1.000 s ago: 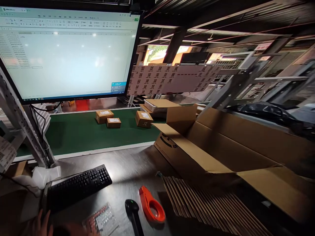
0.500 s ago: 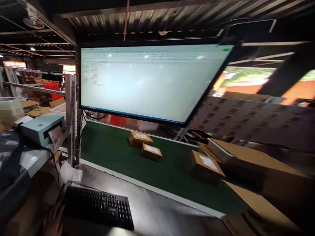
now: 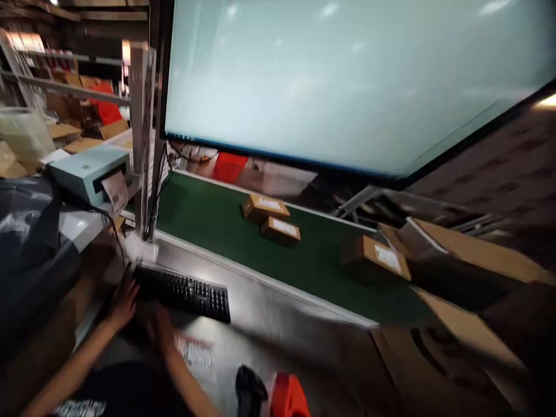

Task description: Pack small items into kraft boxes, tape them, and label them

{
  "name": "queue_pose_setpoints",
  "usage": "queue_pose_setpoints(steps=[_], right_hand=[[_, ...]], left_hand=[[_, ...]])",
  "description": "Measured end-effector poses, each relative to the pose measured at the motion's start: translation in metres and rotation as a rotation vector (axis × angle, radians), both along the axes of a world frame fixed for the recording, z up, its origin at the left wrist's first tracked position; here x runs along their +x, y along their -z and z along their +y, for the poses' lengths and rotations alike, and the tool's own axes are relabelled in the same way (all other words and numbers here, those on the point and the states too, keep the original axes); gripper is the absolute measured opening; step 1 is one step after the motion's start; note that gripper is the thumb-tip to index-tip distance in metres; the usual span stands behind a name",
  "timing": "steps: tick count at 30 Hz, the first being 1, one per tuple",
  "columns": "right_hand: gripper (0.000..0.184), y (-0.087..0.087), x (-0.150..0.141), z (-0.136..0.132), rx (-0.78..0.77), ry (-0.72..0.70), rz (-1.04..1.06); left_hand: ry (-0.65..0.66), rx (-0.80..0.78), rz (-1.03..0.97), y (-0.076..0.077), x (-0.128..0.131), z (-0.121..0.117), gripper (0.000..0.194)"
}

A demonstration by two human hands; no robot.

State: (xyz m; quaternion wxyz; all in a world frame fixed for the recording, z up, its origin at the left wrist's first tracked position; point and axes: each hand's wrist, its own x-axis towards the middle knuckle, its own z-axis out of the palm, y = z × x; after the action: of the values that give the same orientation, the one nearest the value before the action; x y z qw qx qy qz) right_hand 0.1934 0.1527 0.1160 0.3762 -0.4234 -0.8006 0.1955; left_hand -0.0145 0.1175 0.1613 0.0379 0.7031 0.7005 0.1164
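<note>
My left hand is at the left end of a black keyboard, its fingers stretched out and apart. Just below the keyboard, my right hand is smeared by motion, so its fingers do not show clearly. Between the two hands is a dark area whose nature I cannot make out. A blurred printed sheet or label lies on the metal table right of my right wrist. Nearer the bottom edge are a black handheld device and a red object, both apart from my hands.
Beyond the metal table runs a green conveyor belt carrying small cartons. A large monitor hangs above it. At left stands a pale blue label printer with a label hanging out. Open cardboard boxes stand at right.
My view has tipped downward, so the keyboard and belt sit higher. My right hand, the printed sheet, the black device and the red object have come into view.
</note>
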Motion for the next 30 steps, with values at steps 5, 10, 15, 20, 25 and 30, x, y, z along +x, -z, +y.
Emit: queue_pose_setpoints(steps=[5, 10, 15, 20, 25, 30], right_hand=[[0.044, 0.001, 0.019, 0.02, -0.357, 0.413, -0.182], [0.041, 0.023, 0.021, 0.029, -0.251, 0.271, -0.379], [0.044, 0.033, 0.003, 0.031, -0.143, 0.268, -0.378], [0.04, 0.033, -0.004, 0.041, -0.101, 0.251, -0.396], [0.03, 0.077, 0.003, 0.039, 0.203, 0.377, -0.259], [0.061, 0.134, 0.016, 0.078, 0.385, 0.41, -0.042]], left_hand=[[0.134, -0.169, -0.058, -0.004, 0.007, 0.029, 0.054], [0.166, -0.156, -0.023, 0.023, 0.013, 0.027, 0.054], [0.166, -0.168, 0.017, 0.032, 0.017, 0.027, 0.054], [0.17, -0.205, 0.035, 0.027, 0.023, 0.032, 0.059], [0.131, -0.089, 0.07, 0.039, 0.037, 0.03, 0.06], [0.1, -0.138, 0.004, 0.122, 0.035, 0.06, 0.08]])
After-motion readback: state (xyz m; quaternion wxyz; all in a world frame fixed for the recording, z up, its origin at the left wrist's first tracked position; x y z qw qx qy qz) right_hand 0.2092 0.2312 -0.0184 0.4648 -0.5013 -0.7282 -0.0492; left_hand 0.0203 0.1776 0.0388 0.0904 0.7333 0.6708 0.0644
